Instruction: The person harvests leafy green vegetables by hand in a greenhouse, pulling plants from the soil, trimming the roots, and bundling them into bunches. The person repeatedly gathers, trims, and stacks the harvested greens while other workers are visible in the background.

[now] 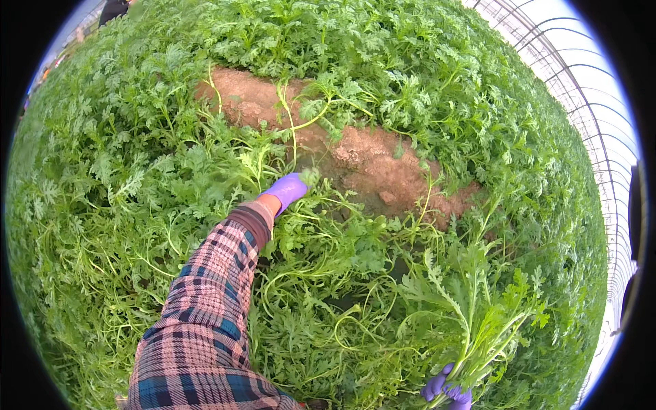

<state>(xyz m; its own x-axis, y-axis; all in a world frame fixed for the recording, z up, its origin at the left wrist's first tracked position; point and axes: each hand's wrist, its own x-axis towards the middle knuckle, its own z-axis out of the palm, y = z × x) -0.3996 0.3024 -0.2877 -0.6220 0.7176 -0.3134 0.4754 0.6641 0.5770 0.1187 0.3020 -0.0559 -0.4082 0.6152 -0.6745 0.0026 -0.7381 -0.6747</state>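
My left hand (288,190), in a purple glove below a plaid sleeve, reaches in among leafy green plants (328,246) near the bare soil. Leaves cover its fingers, so their hold cannot be made out. At the lower right, my right hand (448,389), gloved in purple too, is closed round the stems of a bunch of cut leafy greens (476,328). The bunch's leaves point up and away from the hand.
A strip of brown soil (379,164) runs between the plants, with a few long stems lying over it. Dense greens (461,72) stand beyond it. The hooped greenhouse wall (589,92) curves along the right. Part of a person in dark clothing (114,10) shows at the top left.
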